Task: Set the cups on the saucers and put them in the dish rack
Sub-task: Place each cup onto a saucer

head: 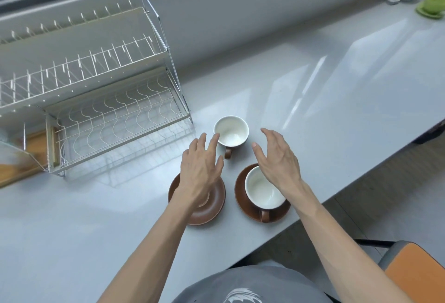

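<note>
Both hands, left (202, 163) and right (277, 156), are spread open and empty either side of the loose cup (231, 130) on the counter (337, 110). It is best gripped by the body, kept level, then centred on the bare saucer (207, 208) before the rack (115, 119).

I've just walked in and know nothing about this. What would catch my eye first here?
Two bare hands, the left hand and right hand, hover open over the grey counter, closing in on a white cup standing alone. Nearer the person, another cup already sits on a brown saucer, beside an empty saucer. To the left stands a two-tier wire dish rack with nothing on its wire shelves.
</note>
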Motion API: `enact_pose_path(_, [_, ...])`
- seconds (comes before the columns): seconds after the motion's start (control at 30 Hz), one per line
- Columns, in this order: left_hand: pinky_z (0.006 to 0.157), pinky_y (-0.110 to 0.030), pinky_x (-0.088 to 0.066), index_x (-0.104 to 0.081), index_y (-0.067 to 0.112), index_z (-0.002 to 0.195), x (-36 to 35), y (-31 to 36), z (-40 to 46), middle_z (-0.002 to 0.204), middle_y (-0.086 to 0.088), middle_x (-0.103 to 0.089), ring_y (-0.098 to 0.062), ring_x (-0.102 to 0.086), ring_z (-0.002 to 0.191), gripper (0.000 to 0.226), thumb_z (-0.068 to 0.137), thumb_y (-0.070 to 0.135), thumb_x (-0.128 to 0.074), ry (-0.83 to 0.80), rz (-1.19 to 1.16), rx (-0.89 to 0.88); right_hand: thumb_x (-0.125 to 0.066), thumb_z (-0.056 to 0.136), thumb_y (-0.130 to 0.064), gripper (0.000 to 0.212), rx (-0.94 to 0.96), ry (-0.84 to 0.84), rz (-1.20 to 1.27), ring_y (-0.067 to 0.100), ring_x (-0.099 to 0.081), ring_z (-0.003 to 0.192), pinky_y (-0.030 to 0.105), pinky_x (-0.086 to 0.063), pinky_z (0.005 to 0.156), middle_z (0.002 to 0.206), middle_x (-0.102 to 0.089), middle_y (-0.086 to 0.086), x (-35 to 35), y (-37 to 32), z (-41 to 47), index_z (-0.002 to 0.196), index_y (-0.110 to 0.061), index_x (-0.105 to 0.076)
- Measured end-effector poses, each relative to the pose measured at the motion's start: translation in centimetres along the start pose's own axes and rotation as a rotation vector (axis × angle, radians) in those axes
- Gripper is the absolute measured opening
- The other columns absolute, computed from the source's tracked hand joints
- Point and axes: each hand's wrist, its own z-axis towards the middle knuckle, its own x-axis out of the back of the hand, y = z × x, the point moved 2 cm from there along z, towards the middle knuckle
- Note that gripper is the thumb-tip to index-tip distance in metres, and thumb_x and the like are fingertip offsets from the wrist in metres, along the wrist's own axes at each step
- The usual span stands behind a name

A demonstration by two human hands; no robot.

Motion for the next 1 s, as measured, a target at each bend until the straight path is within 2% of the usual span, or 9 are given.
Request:
enact_pose_path(0.23, [0.106, -0.047, -0.038, -0.031, 0.024, 0.154, -0.9, -0.1, 3.2, 0.158, -0.013, -0.034, -0.033, -0.036, 0.142, 0.060, 0.098, 0.039, -0.047, 0.013, -0.073, 0.037, -0.043, 0.101, -0.046, 0.056, 0.035, -0.044, -0.044, 0.026, -0.039, 0.140, 0.043, -0.042, 0.104, 0.157, -0.035, 0.004, -1.1, -1.1, 3.1, 0.150, -0.021, -0.036])
enact_pose_path(0.4, [0.103, -0.042, -0.041, -0.031, 0.023, 0.153, -1.3, -0.2, 5.2, 0.156, -0.005, -0.038, -0.028, -0.045, 0.135, 0.059, 0.099, 0.040, -0.047, -0.023, -0.385, 0.133, -0.044, 0.100, -0.046, 0.058, -0.008, -0.107, 0.030, 0.026, -0.043, 0.137, 0.043, -0.043, 0.103, 0.158, -0.033, 0.003, -2.5, -2.0, 4.8, 0.152, -0.022, -0.033])
enact_pose_path(0.53, [0.103, -0.037, -0.038, -0.023, 0.022, 0.157, -1.8, -0.2, 6.2, 0.154, -0.004, -0.041, -0.026, -0.051, 0.130, 0.064, 0.100, 0.041, -0.045, -0.090, -0.498, 0.199, -0.043, 0.101, -0.045, 0.066, -0.053, -0.175, 0.075, 0.028, -0.043, 0.138, 0.040, -0.036, 0.106, 0.160, -0.029, 0.005, -3.5, -2.5, 5.8, 0.157, -0.019, -0.020])
enact_pose_path(0.63, [0.099, -0.036, -0.039, -0.021, 0.020, 0.157, -2.4, -0.1, 6.7, 0.143, -0.007, -0.053, -0.028, -0.059, 0.118, 0.066, 0.099, 0.039, -0.046, -0.143, -0.610, 0.297, -0.045, 0.102, -0.043, 0.069, -0.128, -0.239, 0.140, 0.028, -0.036, 0.143, 0.038, -0.029, 0.110, 0.160, -0.032, 0.010, -4.2, -2.7, 6.4, 0.158, -0.014, -0.016])
enact_pose_path(0.77, [0.088, -0.037, -0.043, -0.035, 0.023, 0.148, -2.5, 0.1, 6.9, 0.125, -0.007, -0.063, -0.033, -0.068, 0.095, 0.053, 0.098, 0.038, -0.044, -0.225, -0.709, 0.373, -0.044, 0.102, -0.043, 0.068, -0.192, -0.283, 0.174, 0.033, -0.040, 0.139, 0.040, -0.030, 0.109, 0.152, -0.043, 0.015, -4.4, -3.0, 6.9, 0.157, -0.013, -0.019])
enact_pose_path(0.9, [0.083, -0.035, -0.041, -0.041, 0.022, 0.140, -2.2, 0.4, 6.8, 0.120, -0.002, -0.062, -0.032, -0.068, 0.093, 0.045, 0.096, 0.035, -0.047, -0.230, -0.723, 0.382, -0.045, 0.102, -0.042, 0.065, -0.223, -0.290, 0.202, 0.034, -0.040, 0.139, 0.040, -0.030, 0.109, 0.151, -0.044, 0.015, -4.1, -3.2, 6.9, 0.156, -0.012, -0.022])
enact_pose_path(1.0, [0.088, -0.037, -0.045, -0.042, 0.023, 0.139, -1.7, 0.6, 6.6, 0.113, 0.005, -0.056, -0.032, -0.067, 0.097, 0.047, 0.094, 0.034, -0.049, -0.243, -0.721, 0.402, -0.045, 0.102, -0.042, 0.063, -0.238, -0.300, 0.221, 0.035, -0.041, 0.138, 0.040, -0.031, 0.108, 0.150, -0.046, 0.014, -3.8, -3.4, 6.6, 0.154, -0.012, -0.026])
